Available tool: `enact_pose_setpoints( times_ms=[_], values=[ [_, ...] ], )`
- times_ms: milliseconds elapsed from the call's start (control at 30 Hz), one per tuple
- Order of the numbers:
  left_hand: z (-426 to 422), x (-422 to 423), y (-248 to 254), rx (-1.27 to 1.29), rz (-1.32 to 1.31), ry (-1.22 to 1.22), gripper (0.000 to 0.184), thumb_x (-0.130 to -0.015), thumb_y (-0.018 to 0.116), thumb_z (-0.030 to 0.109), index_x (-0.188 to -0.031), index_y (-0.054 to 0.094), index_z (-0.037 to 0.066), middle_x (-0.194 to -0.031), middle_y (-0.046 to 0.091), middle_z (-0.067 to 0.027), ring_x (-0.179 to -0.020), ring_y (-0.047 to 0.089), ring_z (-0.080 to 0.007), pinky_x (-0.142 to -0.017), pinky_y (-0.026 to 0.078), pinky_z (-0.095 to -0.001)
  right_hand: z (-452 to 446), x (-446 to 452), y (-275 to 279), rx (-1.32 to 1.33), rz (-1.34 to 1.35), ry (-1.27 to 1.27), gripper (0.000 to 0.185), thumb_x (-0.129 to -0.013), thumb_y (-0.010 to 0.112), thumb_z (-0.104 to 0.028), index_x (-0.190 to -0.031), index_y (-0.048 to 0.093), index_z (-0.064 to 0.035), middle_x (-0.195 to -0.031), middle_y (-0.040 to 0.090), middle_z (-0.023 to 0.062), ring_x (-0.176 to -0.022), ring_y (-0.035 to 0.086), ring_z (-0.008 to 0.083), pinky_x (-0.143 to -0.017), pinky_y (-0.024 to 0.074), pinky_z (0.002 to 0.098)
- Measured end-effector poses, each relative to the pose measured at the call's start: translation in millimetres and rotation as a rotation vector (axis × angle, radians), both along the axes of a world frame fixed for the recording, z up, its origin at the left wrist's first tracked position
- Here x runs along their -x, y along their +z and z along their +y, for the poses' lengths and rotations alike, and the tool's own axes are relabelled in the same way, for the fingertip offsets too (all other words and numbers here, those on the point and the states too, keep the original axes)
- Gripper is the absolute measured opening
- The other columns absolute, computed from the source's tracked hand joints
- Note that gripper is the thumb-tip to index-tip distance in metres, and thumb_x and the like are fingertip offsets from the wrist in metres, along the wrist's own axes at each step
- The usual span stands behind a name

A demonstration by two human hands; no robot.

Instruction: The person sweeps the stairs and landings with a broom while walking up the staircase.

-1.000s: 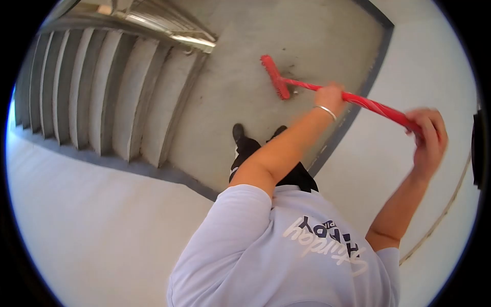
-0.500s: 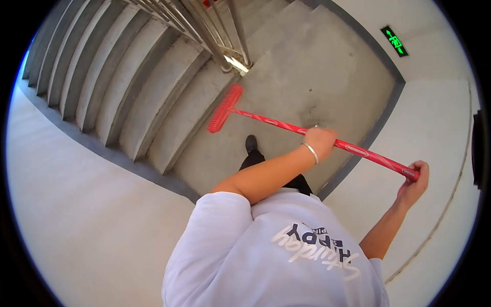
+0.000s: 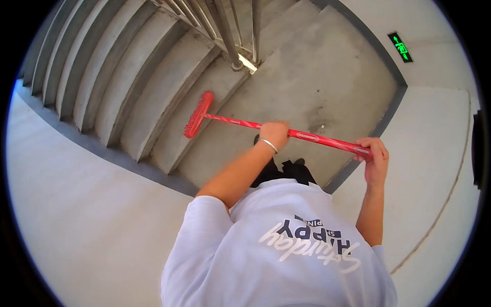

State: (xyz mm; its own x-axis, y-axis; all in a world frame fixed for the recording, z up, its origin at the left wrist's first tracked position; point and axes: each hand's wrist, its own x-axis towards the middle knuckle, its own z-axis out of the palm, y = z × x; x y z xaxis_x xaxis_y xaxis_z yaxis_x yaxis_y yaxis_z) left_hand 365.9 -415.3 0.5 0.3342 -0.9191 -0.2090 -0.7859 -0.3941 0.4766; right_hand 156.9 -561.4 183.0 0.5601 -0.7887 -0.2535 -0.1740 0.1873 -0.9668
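Note:
A red broom (image 3: 325, 139) slants across the view with its bristled head (image 3: 198, 115) at the edge of the nearest stair. Around the middle of its handle my left hand (image 3: 274, 135), with a bracelet at the wrist, is closed. My right hand (image 3: 376, 153) grips the handle's end at the right. Part of the handle is hidden under my fingers. Small dark bits of dirt (image 3: 321, 124) lie on the landing beyond the handle.
Grey concrete stairs (image 3: 138, 77) curve away on the left, beside metal railings (image 3: 225, 30). White walls (image 3: 424, 133) with a dark base band border the landing (image 3: 286, 97). A green exit sign (image 3: 400, 47) hangs at upper right. My shoes show below the handle.
The broom head has moved left from the landing to the stair's edge, and both hands have shifted left with the handle. The view has turned, bringing in the exit sign.

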Motion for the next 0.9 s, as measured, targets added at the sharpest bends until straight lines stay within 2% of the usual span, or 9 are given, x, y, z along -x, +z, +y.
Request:
enact_pose_setpoints(
  times_ms=[100, 200, 500, 633, 700, 800, 900],
  values=[
    [-15, 6, 13, 0.026, 0.044, -0.031, 0.017, -0.072, 0.064, 0.027, -0.076, 0.060, 0.010, -0.074, 0.062, -0.0101, -0.070, 0.063, -0.0303, -0.061, 0.050, -0.0424, -4, 10, 9, 0.032, 0.000, -0.050, 0.026, -0.090, 0.047, -0.022, -0.081, 0.055, 0.0013, -0.086, 0.061, 0.0142, -0.058, 0.053, 0.0138, -0.054, 0.0461, 0.0263],
    [-29, 6, 21, 0.012, 0.025, -0.074, 0.018, -0.072, 0.064, 0.027, -0.078, 0.061, 0.010, -0.077, 0.062, -0.0096, -0.070, 0.063, -0.0294, -0.062, 0.050, -0.0418, 3, 20, 12, 0.044, -0.109, -0.077, 0.026, -0.091, 0.046, -0.021, -0.082, 0.055, 0.0014, -0.088, 0.059, 0.0142, -0.058, 0.051, 0.0130, -0.054, 0.0472, 0.0265],
    [-50, -2, -1, -0.013, -0.059, -0.190, 0.014, -0.073, 0.064, 0.023, -0.080, 0.062, 0.011, -0.082, 0.062, -0.0096, -0.075, 0.062, -0.0311, -0.064, 0.050, -0.0407, 27, 48, -24, -0.059, -0.098, -0.169, 0.023, -0.091, 0.047, -0.018, -0.088, 0.057, 0.0024, -0.098, 0.058, 0.0147, -0.064, 0.054, 0.0132, -0.063, 0.0520, 0.0293],
    [-57, 4, -28, -0.073, -0.127, -0.203, 0.012, -0.074, 0.064, 0.021, -0.080, 0.061, 0.011, -0.083, 0.062, -0.0094, -0.074, 0.062, -0.0315, -0.064, 0.050, -0.0404, 34, 64, -63, -0.060, -0.094, -0.170, 0.022, -0.090, 0.047, -0.017, -0.090, 0.058, 0.0026, -0.102, 0.057, 0.0146, -0.070, 0.056, 0.0158, -0.067, 0.0521, 0.0309],
    [-62, -3, -44, -0.100, -0.190, -0.191, 0.009, -0.075, 0.060, 0.015, -0.082, 0.063, 0.011, -0.086, 0.062, -0.0089, -0.077, 0.062, -0.0281, -0.065, 0.050, -0.0378, 37, 62, -86, -0.010, -0.078, -0.090, 0.021, -0.090, 0.047, -0.015, -0.092, 0.058, 0.0023, -0.105, 0.056, 0.0144, -0.075, 0.058, 0.0188, -0.071, 0.0523, 0.0332],
    [-75, -17, -78, -0.100, -0.235, -0.148, 0.010, -0.076, 0.059, 0.015, -0.084, 0.063, 0.011, -0.087, 0.062, -0.0090, -0.078, 0.062, -0.0279, -0.066, 0.050, -0.0376, 41, 39, -116, -0.091, -0.074, -0.145, 0.019, -0.089, 0.046, -0.013, -0.093, 0.058, 0.0019, -0.107, 0.055, 0.0138, -0.078, 0.058, 0.0199, -0.076, 0.0525, 0.0360],
    [-88, -23, -97, -0.130, -0.151, -0.148, 0.010, -0.078, 0.058, 0.016, -0.085, 0.063, 0.011, -0.088, 0.061, -0.0091, -0.079, 0.062, -0.0286, -0.068, 0.050, -0.0376, 20, 30, -128, -0.190, -0.096, -0.178, 0.018, -0.089, 0.046, -0.011, -0.093, 0.058, 0.0017, -0.107, 0.054, 0.0134, -0.079, 0.058, 0.0197, -0.077, 0.0530, 0.0365]
  ],
)
